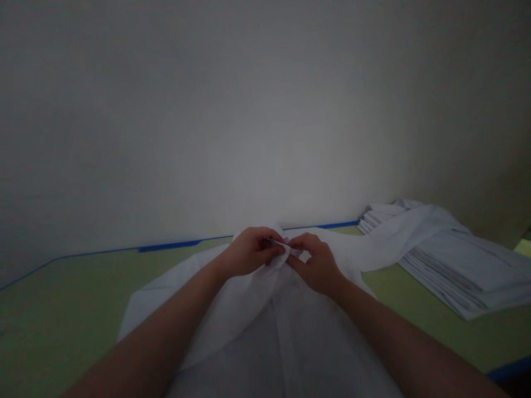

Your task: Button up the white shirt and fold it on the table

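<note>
A white long-sleeved shirt (249,309) lies spread in front of me, its front opening running down toward me. My left hand (257,251) pinches the fabric at the top, around the collar area, with thumb and fingers closed. Close beside it, my right hand (313,260) pinches the same raised bit of cloth between thumb and forefinger. The fingertips of both hands almost meet there. Whether a button lies between them is too dark and small to make out. One sleeve (381,249) stretches out to the right.
A green tabletop (62,309) with blue edging (170,246) meets a pale wall (265,110) at the back. On the right sits a stack of folded white garments (477,265), with the shirt's sleeve draped across it.
</note>
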The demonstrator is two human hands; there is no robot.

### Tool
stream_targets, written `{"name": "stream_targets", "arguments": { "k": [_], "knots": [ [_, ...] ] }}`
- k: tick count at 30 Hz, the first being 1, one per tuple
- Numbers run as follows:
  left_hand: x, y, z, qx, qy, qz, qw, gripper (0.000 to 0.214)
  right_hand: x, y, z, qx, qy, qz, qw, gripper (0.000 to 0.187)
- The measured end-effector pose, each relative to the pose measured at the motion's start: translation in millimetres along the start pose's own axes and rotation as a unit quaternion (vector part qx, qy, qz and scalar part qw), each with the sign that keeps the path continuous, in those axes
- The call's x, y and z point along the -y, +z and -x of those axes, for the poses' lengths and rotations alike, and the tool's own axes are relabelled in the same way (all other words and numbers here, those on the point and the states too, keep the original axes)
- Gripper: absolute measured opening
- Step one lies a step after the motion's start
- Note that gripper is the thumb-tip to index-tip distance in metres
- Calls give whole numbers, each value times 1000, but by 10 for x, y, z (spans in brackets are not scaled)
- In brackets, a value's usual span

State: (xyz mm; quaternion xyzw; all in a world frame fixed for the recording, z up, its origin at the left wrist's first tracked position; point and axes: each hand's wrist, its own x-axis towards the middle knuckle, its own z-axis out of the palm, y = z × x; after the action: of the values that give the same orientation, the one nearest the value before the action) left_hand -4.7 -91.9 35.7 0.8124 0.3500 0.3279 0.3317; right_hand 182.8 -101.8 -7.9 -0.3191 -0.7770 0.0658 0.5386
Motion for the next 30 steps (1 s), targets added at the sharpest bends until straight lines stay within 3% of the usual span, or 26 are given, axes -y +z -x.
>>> {"name": "stream_targets", "arguments": {
  "k": [8,15,18,21,25,30],
  "knots": [
    [47,50,-29,-58,-5,13,998,24,-16,52,31,-65,61,-10,996,23],
    [48,98,-22,-59,18,8,998,26,-15,58,49,-54,48,-42,996,34],
    [55,127,-37,-124,64,-34,990,32,-23,58,46,-61,40,-44,996,34],
    [53,157,-53,-205,123,-116,964,20,-32,60,42,-78,38,-41,995,32],
    [8,168,-45,-162,109,-217,957,16,-38,68,46,-89,40,-36,995,30],
    [-34,149,-2,-89,121,-200,968,20,-43,69,50,-98,33,-7,995,28]
  ]
}}
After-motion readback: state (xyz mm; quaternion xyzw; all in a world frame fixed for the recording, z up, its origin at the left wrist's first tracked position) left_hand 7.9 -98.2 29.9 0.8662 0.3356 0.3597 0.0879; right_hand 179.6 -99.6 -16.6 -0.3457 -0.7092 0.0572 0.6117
